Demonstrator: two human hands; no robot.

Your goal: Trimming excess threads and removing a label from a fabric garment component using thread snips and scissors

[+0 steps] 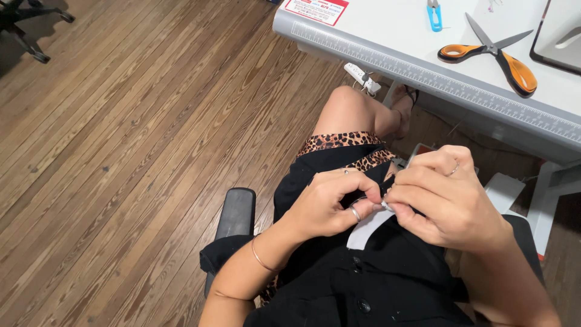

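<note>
A black garment (339, 266) with dark buttons lies across my lap, over leopard-print fabric (339, 141). My left hand (327, 203) pinches the black cloth, fingers curled, rings on two fingers and a thin bracelet at the wrist. My right hand (445, 197) is closed close beside it, fingertips meeting the left hand's at a small white piece of fabric (366, 230) that sticks out from the garment. What the right fingertips pinch is too small to make out.
A white table (423, 69) with a ruler printed along its edge stands ahead. On it lie orange-handled scissors (493, 51) and small blue snips (434, 15). A white power strip (362, 77) lies on the wooden floor (133, 139). Black chair armrest (237, 212) at left.
</note>
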